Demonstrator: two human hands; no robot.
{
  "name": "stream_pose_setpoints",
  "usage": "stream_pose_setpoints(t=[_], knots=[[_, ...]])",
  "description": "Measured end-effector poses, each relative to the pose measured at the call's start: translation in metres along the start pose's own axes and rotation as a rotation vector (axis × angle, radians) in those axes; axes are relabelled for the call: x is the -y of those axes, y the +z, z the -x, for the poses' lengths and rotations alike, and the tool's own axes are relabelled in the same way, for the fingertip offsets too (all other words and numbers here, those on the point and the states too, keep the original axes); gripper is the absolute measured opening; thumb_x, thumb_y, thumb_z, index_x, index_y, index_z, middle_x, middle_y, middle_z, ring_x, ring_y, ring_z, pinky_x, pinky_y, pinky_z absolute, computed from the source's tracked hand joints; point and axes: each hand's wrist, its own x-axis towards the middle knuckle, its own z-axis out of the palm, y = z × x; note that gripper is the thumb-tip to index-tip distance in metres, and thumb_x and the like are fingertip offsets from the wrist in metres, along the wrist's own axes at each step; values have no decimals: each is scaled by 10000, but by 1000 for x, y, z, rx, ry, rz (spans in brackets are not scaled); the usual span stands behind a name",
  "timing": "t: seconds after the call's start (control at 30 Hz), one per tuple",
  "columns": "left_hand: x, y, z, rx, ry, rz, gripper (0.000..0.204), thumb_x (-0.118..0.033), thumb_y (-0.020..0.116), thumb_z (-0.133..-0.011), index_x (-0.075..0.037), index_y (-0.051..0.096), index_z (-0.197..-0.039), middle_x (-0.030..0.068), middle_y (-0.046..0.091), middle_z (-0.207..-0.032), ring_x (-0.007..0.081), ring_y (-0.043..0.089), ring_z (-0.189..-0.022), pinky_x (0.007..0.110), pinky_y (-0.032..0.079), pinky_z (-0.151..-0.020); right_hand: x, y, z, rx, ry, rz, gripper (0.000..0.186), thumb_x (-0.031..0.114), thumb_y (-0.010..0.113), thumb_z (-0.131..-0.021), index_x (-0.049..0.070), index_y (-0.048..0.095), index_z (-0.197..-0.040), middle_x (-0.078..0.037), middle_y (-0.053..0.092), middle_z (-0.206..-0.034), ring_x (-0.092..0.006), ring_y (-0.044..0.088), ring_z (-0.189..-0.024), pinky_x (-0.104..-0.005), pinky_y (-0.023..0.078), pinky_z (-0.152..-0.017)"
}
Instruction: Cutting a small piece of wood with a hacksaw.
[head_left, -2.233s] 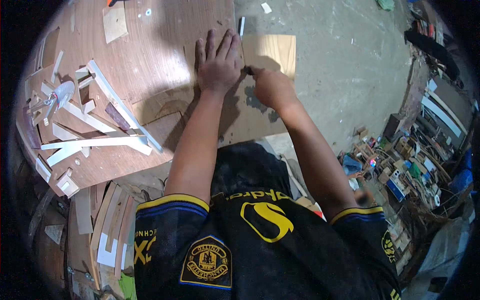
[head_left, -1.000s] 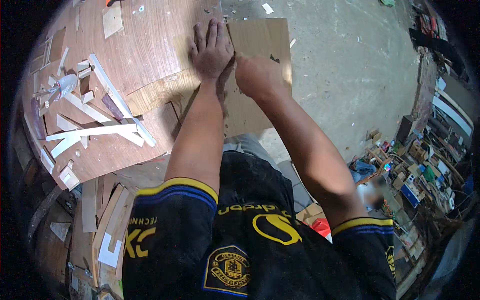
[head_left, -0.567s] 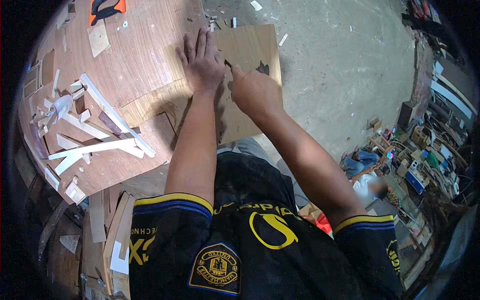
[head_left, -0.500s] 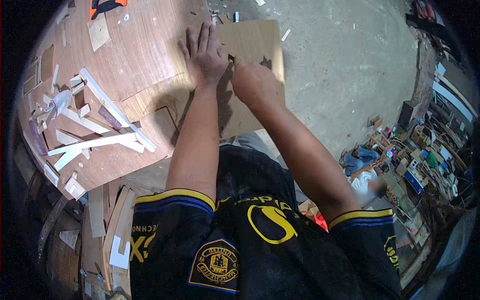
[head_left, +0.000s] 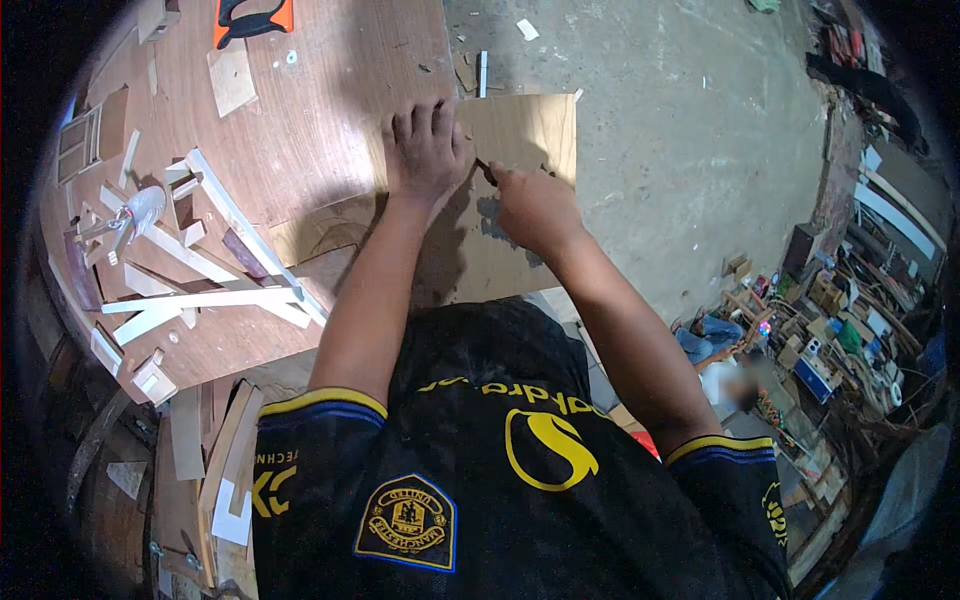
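Note:
A square pale plywood sheet [head_left: 535,130] overlaps the workbench's right edge and extends out over the floor. My left hand [head_left: 425,160] presses on its left part, fingers apart, holding nothing. My right hand [head_left: 535,210] is closed round a thin dark tool [head_left: 484,168], too small to name, whose tip meets the sheet just right of my left hand. Grey patches [head_left: 493,232] mark the sheet beside that hand.
The workbench [head_left: 300,120] carries an orange-and-black saw handle [head_left: 255,22] and a heap of pale strips [head_left: 200,300]. Grey floor [head_left: 700,150] lies to the right, edged by piled offcuts and clutter [head_left: 830,300]. Another person [head_left: 705,340] sits low at lower right.
The sheet and both hands appear lower in the picture than half a second ago, as does some of the background. The dark tool shows more clearly; my left fingers look a little more curled.

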Motion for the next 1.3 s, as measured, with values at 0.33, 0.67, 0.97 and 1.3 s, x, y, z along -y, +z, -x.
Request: stream_pose_setpoints(t=[0.33, 0.67, 0.97, 1.3], knots=[[10, -1, -11, -125, 79, 9, 410, -329, 625, -827, -282, 646, -1233, 16, 532, -1156, 250, 439, -1110, 452, 354, -962, 22, -7, -4, 71, 167, -4, 504, 118, 513, -843, 199, 540, -1339, -197, 689, -864, -386, 680, -803, -486, 547, -702], [4, -6, -14, -140, 61, 47, 360, -336, 623, -857, -282, 658, -1212, 22, 543, -1050, 232, 462, -1049, 416, 357, -942, 25, -8, 0, 39, 148, 41, 474, 126, 515, -856, 183, 532, -1326, -221, 678, -833, -394, 674, -791, -501, 536, -688], [10, -8, -10, -150, 72, 60, 335, -333, 613, -862, -278, 679, -1186, 21, 541, -1041, 238, 445, -1062, 429, 353, -953, 26, -17, 14, 71, 123, -20, 481, 97, 513, -841, 145, 526, -1320, -238, 677, -850, -407, 667, -797, -507, 529, -690], [10, 0, -6, -146, 58, 19, 339, -338, 630, -843, -295, 679, -1176, 9, 540, -1063, 245, 434, -1079, 442, 347, -954, 27, -21, 18, 62, 117, -63, 470, 74, 500, -832, 152, 555, -1293, -229, 677, -846, -414, 662, -789, -517, 524, -705]])
